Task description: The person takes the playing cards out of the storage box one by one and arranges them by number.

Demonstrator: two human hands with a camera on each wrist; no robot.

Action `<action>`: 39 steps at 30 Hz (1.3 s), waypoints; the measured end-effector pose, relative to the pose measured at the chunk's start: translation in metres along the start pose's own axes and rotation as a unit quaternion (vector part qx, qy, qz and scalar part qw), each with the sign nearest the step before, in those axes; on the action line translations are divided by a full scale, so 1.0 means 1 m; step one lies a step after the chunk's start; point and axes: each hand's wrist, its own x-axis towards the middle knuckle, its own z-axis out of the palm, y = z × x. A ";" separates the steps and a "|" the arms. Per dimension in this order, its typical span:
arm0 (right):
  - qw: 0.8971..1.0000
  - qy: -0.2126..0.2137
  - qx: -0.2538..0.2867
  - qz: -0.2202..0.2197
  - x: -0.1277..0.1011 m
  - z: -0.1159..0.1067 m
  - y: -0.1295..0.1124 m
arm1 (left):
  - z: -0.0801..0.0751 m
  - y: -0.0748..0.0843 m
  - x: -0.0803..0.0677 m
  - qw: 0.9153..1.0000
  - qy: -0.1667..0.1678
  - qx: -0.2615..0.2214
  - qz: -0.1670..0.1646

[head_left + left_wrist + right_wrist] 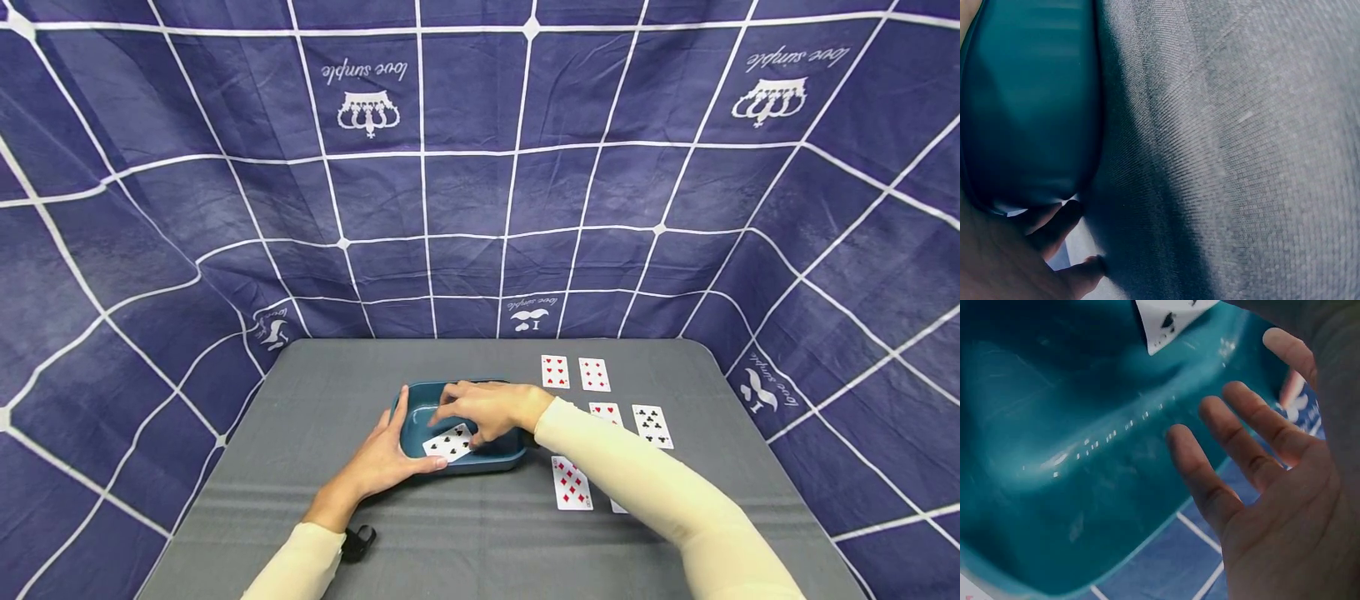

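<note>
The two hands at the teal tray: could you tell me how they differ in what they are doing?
The left hand holds the teal tray by its near-left rim; the right hand hovers over the tray with relaxed fingers, above the clubs card. The left comes from the near side; the right crosses over from the right. Both wear cream sleeves.

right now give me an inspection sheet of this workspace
surface: grey table, cloth-covered
job's things: teal tray with a clubs card lying in it
clutter: six more cards face up right of the tray, among them a diamonds card; small black object by the left wrist
hands: left hand grips the tray's near-left rim; right hand over the tray, fingers relaxed, holding nothing
cables: nothing seen
surroundings: blue backdrop with white grid lines on three sides
</note>
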 end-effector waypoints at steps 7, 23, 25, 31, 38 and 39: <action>0.999 -0.037 -0.017 -0.011 0.013 0.006 -0.007 | -0.001 0.000 0.000 1.000 -0.008 -0.004 -0.002; 0.997 -0.063 -0.033 -0.033 0.026 0.010 -0.011 | -0.002 0.001 0.001 1.000 -0.010 -0.007 -0.006; 0.997 -0.065 -0.034 -0.028 0.026 0.011 -0.011 | -0.001 0.000 0.001 1.000 -0.008 -0.007 -0.005; 0.997 -0.062 -0.034 -0.034 0.029 0.013 -0.011 | 0.000 0.000 0.001 1.000 -0.007 -0.013 0.001; 0.997 -0.053 -0.028 -0.042 0.030 0.013 -0.011 | 0.000 0.000 -0.001 1.000 -0.011 -0.013 -0.005; 0.997 -0.053 -0.027 -0.042 0.030 0.014 -0.010 | 0.000 0.000 -0.001 1.000 -0.012 -0.012 -0.006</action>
